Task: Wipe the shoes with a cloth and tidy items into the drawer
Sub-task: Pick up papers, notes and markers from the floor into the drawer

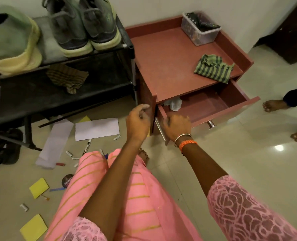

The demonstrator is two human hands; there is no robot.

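Observation:
A pair of grey shoes (81, 26) with pale soles stands on the top shelf of the black rack (109, 66), and another shoe (10, 40) sits at its left end. A brown striped cloth (67, 77) lies on the lower shelf. The red cabinet (170, 63) has its drawer (213, 105) pulled out, with a crumpled white thing (174, 104) inside. My right hand (177, 126) is on the drawer's front edge, fingers bent over it. My left hand (138, 120) hovers beside the cabinet's side, loosely curled and holding nothing.
A green striped cloth (213, 68) and a clear plastic box (200, 28) sit on the cabinet top. White papers (96, 128), a marker (86, 146), yellow pads (39, 187) and small tubes litter the floor. Another person's feet (273, 105) stand to the right. Black sandals (3, 148) lie under the rack.

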